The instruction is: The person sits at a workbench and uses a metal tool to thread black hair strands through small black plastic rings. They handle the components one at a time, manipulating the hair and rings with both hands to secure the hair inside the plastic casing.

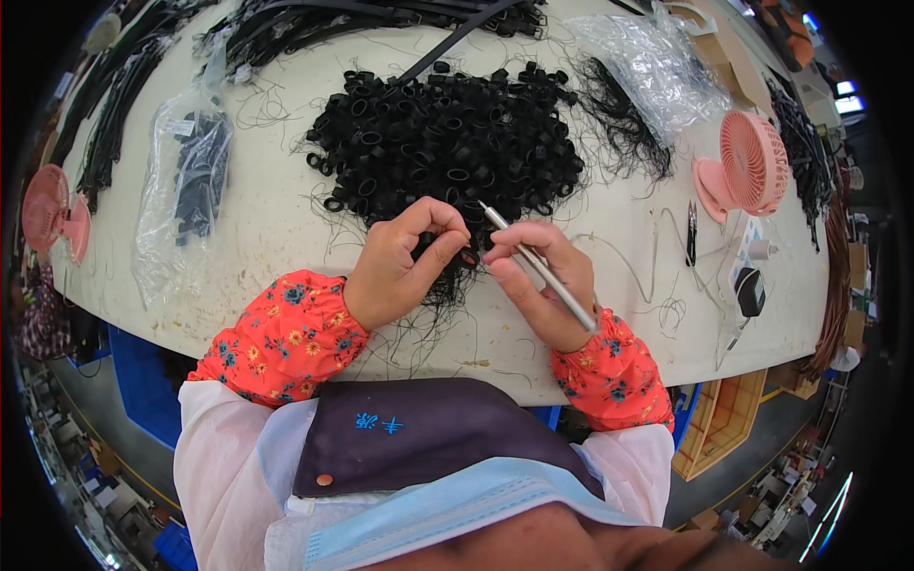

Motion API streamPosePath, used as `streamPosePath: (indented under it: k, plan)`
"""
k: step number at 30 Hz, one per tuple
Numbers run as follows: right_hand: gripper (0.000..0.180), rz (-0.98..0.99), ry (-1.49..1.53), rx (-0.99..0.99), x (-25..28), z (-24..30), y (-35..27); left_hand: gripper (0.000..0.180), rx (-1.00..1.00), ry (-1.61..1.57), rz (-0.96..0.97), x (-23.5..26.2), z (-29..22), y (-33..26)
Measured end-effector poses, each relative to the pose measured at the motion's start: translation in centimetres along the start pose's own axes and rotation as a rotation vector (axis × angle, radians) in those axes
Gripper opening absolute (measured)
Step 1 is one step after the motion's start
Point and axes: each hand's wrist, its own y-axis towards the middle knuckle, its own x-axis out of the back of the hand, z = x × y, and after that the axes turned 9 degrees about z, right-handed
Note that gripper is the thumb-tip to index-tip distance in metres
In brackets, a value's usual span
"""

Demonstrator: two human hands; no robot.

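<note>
My left hand (404, 262) is closed in a pinch at the near edge of the pile, with a small black loop (469, 257) at its fingertips. Part of that loop is hidden by the fingers. In my right hand (552, 276) lies a slim silver pen-like tool (566, 293), its narrow tip pointing away toward the pile. The right fingertips come close to the loop; whether they touch it I cannot tell. Just beyond both hands is a big heap of black loops (447, 143), with loose black threads (440, 303) trailing below it.
Pink fans stand at the left (46, 207) and right (752, 162). A clear bag of black pieces (195, 181) lies left, a crumpled plastic bag (657, 71) far right. Black straps (371, 21) cover the far edge. Black-handled snips (691, 233) and a thin cable (652, 276) lie right.
</note>
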Motion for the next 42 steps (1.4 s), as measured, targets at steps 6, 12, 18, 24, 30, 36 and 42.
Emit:
streamPosePath:
  k: [6, 12, 18, 24, 30, 36, 42]
  plan:
    - [0.038, -0.033, -0.296, 0.206, -0.9, -0.7, 0.5, 0.011, 0.027, -0.071, 0.007, 0.0, -0.3, 0.0]
    - [0.039, -0.184, -0.337, 0.259, -0.8, -0.7, 0.8, 0.017, 0.193, -0.311, 0.112, -0.3, 0.0, 0.3]
    - [0.039, -0.176, -0.337, 0.257, -0.8, -0.8, 0.7, 0.014, 0.293, -0.254, 0.262, 0.6, -1.0, 0.4]
    - [0.035, -0.150, 0.005, -0.066, -1.4, -0.8, -0.3, 0.011, 0.214, -0.241, 0.216, 0.2, -0.3, 0.0]
    - [0.034, -0.141, 0.130, -0.138, -1.3, -1.1, -0.3, 0.012, 0.226, -0.254, 0.150, 0.1, -0.7, 0.1]
    - [0.031, -0.124, 0.053, -0.081, -1.3, -0.9, -0.2, 0.015, 0.228, -0.237, 0.118, 0.3, -0.5, 0.1]
    - [0.019, -0.144, 0.332, -0.045, -0.2, 0.0, 0.0, 0.019, 0.321, -0.427, 0.070, 1.0, -0.6, 0.3]
